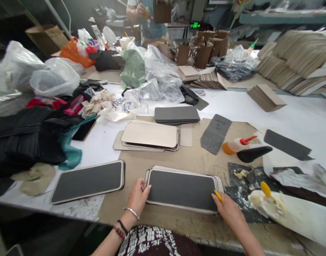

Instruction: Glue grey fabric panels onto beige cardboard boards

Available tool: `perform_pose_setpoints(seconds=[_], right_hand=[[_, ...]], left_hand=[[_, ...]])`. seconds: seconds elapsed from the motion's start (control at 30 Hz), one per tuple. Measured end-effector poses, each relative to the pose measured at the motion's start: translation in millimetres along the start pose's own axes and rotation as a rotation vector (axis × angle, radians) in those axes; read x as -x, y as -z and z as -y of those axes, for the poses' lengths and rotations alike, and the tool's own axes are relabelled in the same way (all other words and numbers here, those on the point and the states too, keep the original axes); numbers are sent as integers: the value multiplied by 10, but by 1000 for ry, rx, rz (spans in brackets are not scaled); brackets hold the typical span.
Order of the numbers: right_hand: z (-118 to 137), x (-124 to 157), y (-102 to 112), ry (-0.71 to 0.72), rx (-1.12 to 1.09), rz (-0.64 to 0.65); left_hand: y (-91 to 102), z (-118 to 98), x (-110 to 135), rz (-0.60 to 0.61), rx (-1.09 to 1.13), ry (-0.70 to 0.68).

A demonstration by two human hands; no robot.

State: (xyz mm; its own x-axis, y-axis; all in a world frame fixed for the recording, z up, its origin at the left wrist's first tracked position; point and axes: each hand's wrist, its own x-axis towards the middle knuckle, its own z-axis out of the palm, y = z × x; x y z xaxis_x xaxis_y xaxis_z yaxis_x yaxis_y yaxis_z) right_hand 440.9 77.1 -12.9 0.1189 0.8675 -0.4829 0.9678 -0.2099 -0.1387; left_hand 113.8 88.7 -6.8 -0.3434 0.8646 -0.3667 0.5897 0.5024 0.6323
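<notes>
Right in front of me lies a stack of dark grey panels with beige borders (181, 190), its layers slightly fanned at the back. My left hand (138, 195) grips its left edge, thumb on top and fingers curled at the side. At the right edge, my right hand (228, 208) pinches a thin yellow stick-like tool (218, 196), its fingertips touching the panel's corner. The rest of that tool is hidden in the hand. To the left sits a second stack of bordered dark panels (90, 180). Beyond is a stack of beige panels (151, 134).
On the right are a glue-smeared dark board (241, 199), a white container with a yellow spatula (265, 190), a red-tipped bottle (236, 145) and a black tapered object (253, 153). Dark sheets (176, 114), plastic bags and cardboard stacks lie farther back. A person stands across the table.
</notes>
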Motion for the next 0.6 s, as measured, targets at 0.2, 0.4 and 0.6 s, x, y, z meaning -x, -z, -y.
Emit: perform_pose_setpoints(seconds=[0.2, 0.4, 0.6], right_hand=[[0, -13, -3, -9, 33, -2], [33, 6, 4, -21, 47, -17], [110, 40, 80, -86, -15, -15]], left_hand=[[-28, 33, 33, -43, 23, -84], [-31, 23, 10, -43, 84, -57], [7, 4, -74, 37, 180, -12]])
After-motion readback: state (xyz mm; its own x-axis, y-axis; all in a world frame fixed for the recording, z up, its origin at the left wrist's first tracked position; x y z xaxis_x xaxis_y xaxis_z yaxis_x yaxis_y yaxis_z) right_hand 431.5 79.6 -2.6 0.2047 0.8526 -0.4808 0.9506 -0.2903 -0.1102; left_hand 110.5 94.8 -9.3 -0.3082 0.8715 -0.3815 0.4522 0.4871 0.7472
